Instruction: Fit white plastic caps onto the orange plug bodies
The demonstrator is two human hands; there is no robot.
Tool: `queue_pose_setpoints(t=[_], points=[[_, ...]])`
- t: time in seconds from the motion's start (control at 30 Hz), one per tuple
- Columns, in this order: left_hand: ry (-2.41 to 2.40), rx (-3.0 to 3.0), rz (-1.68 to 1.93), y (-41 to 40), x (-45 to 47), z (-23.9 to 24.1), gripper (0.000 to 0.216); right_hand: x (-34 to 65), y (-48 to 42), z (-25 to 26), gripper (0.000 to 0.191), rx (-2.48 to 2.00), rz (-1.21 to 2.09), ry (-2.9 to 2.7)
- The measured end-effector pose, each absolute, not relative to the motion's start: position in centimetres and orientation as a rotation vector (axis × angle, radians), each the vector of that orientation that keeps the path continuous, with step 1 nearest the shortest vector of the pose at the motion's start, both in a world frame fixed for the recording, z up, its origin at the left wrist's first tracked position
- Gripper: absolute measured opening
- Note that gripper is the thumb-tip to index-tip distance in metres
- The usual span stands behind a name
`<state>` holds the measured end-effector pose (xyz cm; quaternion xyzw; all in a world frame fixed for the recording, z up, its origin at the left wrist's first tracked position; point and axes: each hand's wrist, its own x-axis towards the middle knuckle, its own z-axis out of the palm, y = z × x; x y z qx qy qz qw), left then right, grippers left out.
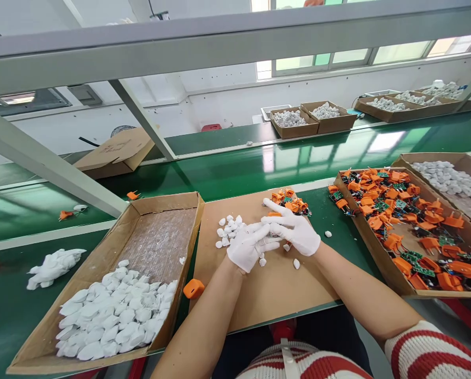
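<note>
Both hands wear white gloves and meet over a brown cardboard sheet [278, 292]. My left hand [249, 247] has its fingers stretched towards the right, overlapping those of my right hand [296, 230]. The right hand's fingers are spread, pointing left. Nothing held shows in either hand, though the overlap hides part of the fingers. A small heap of white putty-like lumps [229, 230] lies beside my left hand, and a few loose lumps [296, 263] lie below the hands. Just beyond my right hand sits a cluster of orange plug parts with green circuit boards [291, 200].
At left, a cardboard tray [198, 221] holds many white lumps [117, 316]; an orange housing [194, 289] lies beside it. A crumpled white glove [56, 268] lies farther left. At right, another tray [362, 237] holds orange plug assemblies [429, 245]. A metal frame [235, 52] crosses above the green belt [235, 176].
</note>
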<state>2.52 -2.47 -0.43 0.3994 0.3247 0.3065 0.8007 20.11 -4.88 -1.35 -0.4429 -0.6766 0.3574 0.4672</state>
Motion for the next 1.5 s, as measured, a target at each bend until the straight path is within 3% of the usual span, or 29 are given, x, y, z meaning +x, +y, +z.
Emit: queue_pose_setpoints(t=[0.17,0.33,0.37,0.5,0.83,0.9,1.07,1.13,1.23,1.43,1.5], points=[[0.657,0.754,0.69,-2.5,2.7,-0.8,0.035,19.6,-4.9,-1.6,0.035,-1.146,0.767,-1.634],[0.632,0.842,0.653,-3.0,3.1,-0.2,0.028,19.5,-4.2,-2.7,0.074,-1.15,0.511,-1.844],[0.655,0.837,0.669,-3.0,3.2,-0.2,0.026,19.5,-4.2,-2.8,0.074,-1.164,0.455,-1.876],[0.661,0.756,0.732,-3.0,3.4,-0.6,0.024,19.3,-4.3,-2.5,0.037,-1.228,0.338,-1.933],[0.466,0.728,0.713,-2.7,3.3,-1.0,0.021,19.4,-4.7,-2.1,0.031,-1.209,0.53,-1.861],[0.425,0.74,0.707,-2.6,3.4,-0.9,0.02,19.3,-4.7,-2.3,0.04,-1.248,0.459,-1.851],[0.619,0.811,0.788,-3.0,3.6,-0.7,0.043,17.8,-4.3,-3.7,0.099,-1.389,-0.016,-1.89],[0.66,0.84,0.801,-3.1,3.7,-0.7,0.048,17.3,-4.1,-4.0,0.103,-1.408,-0.1,-1.904],[0.685,0.884,0.767,-3.0,3.5,-0.6,0.047,17.3,-4.1,-3.8,0.093,-1.364,-0.014,-1.914],[0.46,0.668,0.635,-2.3,2.6,0.3,0.041,18.9,-5.0,-1.9,0.041,-1.181,0.647,-1.655],[0.354,0.641,0.595,-2.3,2.4,0.4,0.043,19.2,-5.2,-1.5,0.033,-1.077,0.833,-1.57]])
